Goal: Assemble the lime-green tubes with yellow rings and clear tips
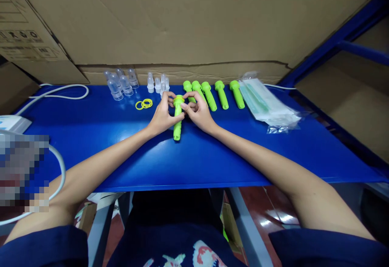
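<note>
A bright green plastic tube (177,126) with a flanged head is held between both hands over the blue table (194,157). My left hand (162,115) grips its upper part from the left, fingers curled round it. My right hand (199,111) pinches the head from the right, fingertips at the flange. Just left of the hands lie two or three yellow rubber rings (144,104). A row of several more green tubes (212,95) lies beyond my right hand.
Clear plastic cups (120,82) and small white caps (158,84) stand at the table's back. Plastic-wrapped packets (267,105) lie at the right. A white cable (60,92) loops at the left. Cardboard boxes (182,20) wall off the back.
</note>
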`<state>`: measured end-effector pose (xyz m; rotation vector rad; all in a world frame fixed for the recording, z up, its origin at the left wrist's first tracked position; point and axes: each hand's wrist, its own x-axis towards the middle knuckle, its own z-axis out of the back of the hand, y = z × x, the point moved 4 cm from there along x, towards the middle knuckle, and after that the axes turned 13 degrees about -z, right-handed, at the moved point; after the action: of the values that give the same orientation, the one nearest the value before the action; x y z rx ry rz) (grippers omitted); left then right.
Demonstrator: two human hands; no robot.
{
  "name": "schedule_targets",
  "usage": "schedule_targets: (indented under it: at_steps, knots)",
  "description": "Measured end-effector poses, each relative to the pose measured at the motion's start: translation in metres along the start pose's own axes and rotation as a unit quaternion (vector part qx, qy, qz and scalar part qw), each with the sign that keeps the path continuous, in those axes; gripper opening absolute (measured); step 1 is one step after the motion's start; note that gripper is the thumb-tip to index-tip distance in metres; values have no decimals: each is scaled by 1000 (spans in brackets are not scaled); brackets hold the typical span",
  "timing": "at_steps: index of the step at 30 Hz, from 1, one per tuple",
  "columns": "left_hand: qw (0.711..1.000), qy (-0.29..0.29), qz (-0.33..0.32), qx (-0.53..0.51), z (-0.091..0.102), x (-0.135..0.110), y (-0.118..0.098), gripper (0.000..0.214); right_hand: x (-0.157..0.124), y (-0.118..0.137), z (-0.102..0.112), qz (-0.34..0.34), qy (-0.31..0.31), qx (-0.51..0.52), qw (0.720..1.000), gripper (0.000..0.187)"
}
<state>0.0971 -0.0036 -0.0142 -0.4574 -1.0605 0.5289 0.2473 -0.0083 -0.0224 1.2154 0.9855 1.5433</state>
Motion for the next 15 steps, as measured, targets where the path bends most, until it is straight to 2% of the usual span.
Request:
schedule_targets:
  at_steps: [7, 15]
  knots:
    - [1000, 9, 16, 2, -2, -3, 3, 55, 5, -2, 1, -18, 39, 24, 999, 50]
    - [1000, 4, 15, -7, 1, 0, 1, 50, 0, -1, -3, 2, 27, 20, 999, 48]
